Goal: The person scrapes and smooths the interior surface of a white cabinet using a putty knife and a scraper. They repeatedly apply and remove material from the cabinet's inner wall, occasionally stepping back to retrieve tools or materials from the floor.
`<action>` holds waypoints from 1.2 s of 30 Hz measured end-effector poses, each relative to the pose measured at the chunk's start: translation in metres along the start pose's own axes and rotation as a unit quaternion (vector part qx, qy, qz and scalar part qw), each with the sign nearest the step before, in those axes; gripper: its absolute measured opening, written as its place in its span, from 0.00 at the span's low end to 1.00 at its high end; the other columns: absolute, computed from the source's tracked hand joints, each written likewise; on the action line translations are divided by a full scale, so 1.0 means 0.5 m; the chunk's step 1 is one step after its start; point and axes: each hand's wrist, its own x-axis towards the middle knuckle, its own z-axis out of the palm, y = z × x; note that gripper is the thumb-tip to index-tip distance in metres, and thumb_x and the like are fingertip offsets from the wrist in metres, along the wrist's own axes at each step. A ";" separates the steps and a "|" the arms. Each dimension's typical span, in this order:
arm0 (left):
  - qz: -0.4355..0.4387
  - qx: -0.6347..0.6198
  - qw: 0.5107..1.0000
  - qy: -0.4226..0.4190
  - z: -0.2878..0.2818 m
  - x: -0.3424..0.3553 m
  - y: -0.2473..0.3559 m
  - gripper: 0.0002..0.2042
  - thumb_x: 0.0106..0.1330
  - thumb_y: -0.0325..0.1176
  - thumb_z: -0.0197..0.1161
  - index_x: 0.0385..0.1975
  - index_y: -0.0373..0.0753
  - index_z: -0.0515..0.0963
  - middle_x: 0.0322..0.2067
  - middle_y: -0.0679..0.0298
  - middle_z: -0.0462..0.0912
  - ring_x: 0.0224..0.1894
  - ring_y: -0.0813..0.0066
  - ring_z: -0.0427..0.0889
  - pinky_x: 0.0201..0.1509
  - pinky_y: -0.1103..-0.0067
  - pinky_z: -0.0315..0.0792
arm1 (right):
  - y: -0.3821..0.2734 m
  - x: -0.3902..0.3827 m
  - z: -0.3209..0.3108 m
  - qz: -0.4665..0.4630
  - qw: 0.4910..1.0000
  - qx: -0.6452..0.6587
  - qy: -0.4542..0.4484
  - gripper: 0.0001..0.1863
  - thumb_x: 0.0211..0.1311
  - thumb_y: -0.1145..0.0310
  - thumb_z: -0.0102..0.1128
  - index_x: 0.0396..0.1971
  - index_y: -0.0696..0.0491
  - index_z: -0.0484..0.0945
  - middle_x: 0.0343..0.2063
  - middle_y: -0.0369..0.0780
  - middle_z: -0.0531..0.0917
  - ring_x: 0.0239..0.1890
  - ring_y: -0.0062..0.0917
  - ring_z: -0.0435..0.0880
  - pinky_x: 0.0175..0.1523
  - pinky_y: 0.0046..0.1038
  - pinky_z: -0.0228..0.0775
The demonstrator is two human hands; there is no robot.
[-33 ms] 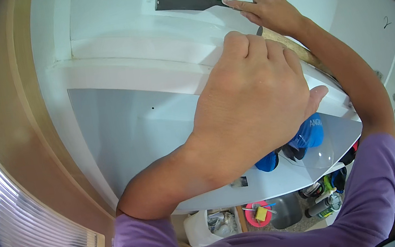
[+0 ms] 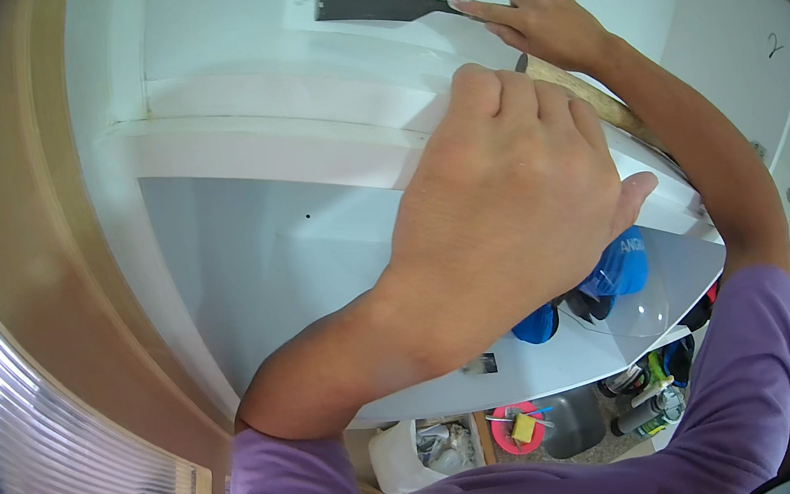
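Observation:
At the far upper middle, my right hand (image 2: 558,27) grips a dark flat-bladed scraper (image 2: 371,2), its forefinger stretched along the narrow neck. The blade points left and lies close to a white panel; whether it touches cannot be told. Nearer to me, my left hand (image 2: 509,196) is closed in a fist, back of the hand up, thumb sticking out to the right. What it holds, if anything, is hidden beneath it. Just beyond its knuckles runs a wooden handle (image 2: 590,90) with a dark end, partly covered by the left fist.
A white ledge (image 2: 271,153) crosses in front of the panel, above a grey-white board. Blue cloth items (image 2: 620,266) lie below the left hand. Lower down are a sink (image 2: 573,424), a pink bowl (image 2: 507,446) with a yellow sponge, and a white bin (image 2: 395,459). A wooden frame stands left.

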 end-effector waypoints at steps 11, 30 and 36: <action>0.001 0.007 1.000 0.000 -0.002 0.006 -0.006 0.25 0.63 0.58 0.64 0.22 0.38 0.82 0.20 0.65 0.77 0.28 0.70 0.73 0.45 0.73 0.63 | 0.030 -0.022 -0.003 0.034 0.999 -0.010 -0.028 0.27 0.77 0.59 0.53 0.73 0.24 0.65 0.24 0.41 0.75 0.21 0.33 0.75 0.29 0.35 0.72; -0.010 0.004 1.000 -0.010 -0.007 0.008 -0.003 0.25 0.63 0.58 0.64 0.24 0.36 0.83 0.21 0.64 0.79 0.30 0.68 0.76 0.45 0.73 0.65 | 0.011 -0.007 -0.010 0.027 1.000 -0.001 -0.014 0.28 0.75 0.59 0.55 0.71 0.22 0.67 0.24 0.42 0.78 0.21 0.34 0.78 0.28 0.37 0.74; -0.019 -0.002 1.000 -0.015 -0.012 0.013 0.005 0.25 0.63 0.58 0.64 0.25 0.36 0.83 0.21 0.64 0.79 0.30 0.69 0.76 0.45 0.73 0.65 | -0.004 0.026 -0.016 0.010 1.000 0.005 0.012 0.29 0.75 0.60 0.54 0.72 0.22 0.65 0.24 0.40 0.77 0.21 0.32 0.76 0.29 0.36 0.71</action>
